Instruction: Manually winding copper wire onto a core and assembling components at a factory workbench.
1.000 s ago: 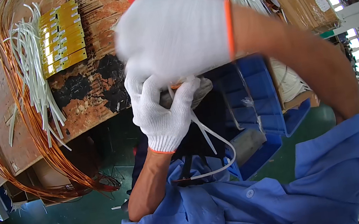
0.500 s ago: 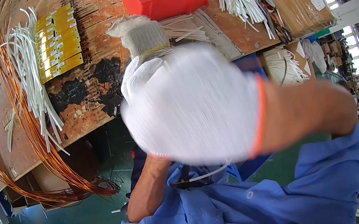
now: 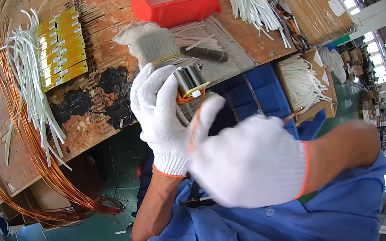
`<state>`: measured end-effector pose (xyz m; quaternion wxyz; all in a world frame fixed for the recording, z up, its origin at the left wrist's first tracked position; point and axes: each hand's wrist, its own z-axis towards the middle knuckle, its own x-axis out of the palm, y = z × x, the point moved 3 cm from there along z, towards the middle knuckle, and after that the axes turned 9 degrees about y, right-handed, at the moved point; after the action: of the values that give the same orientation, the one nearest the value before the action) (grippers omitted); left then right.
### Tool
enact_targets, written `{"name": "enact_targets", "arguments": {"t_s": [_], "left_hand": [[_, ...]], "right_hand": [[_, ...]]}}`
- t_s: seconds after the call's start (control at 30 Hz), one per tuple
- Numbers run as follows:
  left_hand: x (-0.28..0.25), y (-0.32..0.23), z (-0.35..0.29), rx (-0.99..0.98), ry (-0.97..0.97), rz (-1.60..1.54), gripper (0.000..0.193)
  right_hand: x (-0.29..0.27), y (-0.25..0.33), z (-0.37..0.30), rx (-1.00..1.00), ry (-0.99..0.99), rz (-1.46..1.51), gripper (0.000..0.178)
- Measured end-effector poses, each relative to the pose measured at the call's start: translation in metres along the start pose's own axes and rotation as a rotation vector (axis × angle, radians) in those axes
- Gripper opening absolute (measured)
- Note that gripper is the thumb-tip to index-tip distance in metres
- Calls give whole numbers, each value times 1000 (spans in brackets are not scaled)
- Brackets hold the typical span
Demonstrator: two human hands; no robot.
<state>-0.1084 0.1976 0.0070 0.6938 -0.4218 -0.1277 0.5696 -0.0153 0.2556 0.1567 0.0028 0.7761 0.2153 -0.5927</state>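
Observation:
My left hand (image 3: 158,111), in a white knit glove with an orange cuff, is closed around a slotted dark metal core (image 3: 189,77). The core has a yellowish end plate, and orange-coated copper wire (image 3: 200,106) is wound at its lower end. From there the wire runs down to my right hand (image 3: 252,161), gloved alike and smeared by motion, which is closed on it. A copper-coloured end (image 3: 292,115) sticks out beyond the right hand. Right behind the left fingers, a grey knit cloth pad (image 3: 154,45) lies at the bench edge, beside a dark cylindrical rod (image 3: 207,53).
On the worn wooden bench (image 3: 99,28) are a red bin (image 3: 173,10), yellow sheet pieces (image 3: 61,48), white sleeving bundles (image 3: 29,77) and long copper wires (image 3: 56,180) hanging over the edge. Blue trays (image 3: 263,92) and cartons (image 3: 320,7) stand at the right.
My right hand has moved down and slightly right, away from over the left hand. The metal core, its copper wire and the dark rod now show.

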Motion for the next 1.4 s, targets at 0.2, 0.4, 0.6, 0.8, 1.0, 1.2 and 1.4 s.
{"name": "enact_targets", "arguments": {"t_s": [0.2,0.4,0.6,0.8,1.0,1.2,1.4], "left_hand": [[8,13,-22,-281,84,-221,45],[-6,7,-2,-45,4,-20,57],[-5,-7,10,87,32,87,77],[-15,8,-8,-201,3,-55,53],[-6,-2,3,-142,3,-49,47],[-9,2,3,-79,31,-46,49],[-3,-6,11,46,35,37,56]], "right_hand": [[-12,-78,118,-556,-125,30,23],[69,-132,31,88,12,1151,21],[16,-4,-33,-31,42,267,22],[-29,-25,81,-278,-186,298,13],[34,-134,123,-449,-316,376,24],[66,-114,18,218,-136,1161,27],[22,-7,-34,43,-16,213,15]]}}
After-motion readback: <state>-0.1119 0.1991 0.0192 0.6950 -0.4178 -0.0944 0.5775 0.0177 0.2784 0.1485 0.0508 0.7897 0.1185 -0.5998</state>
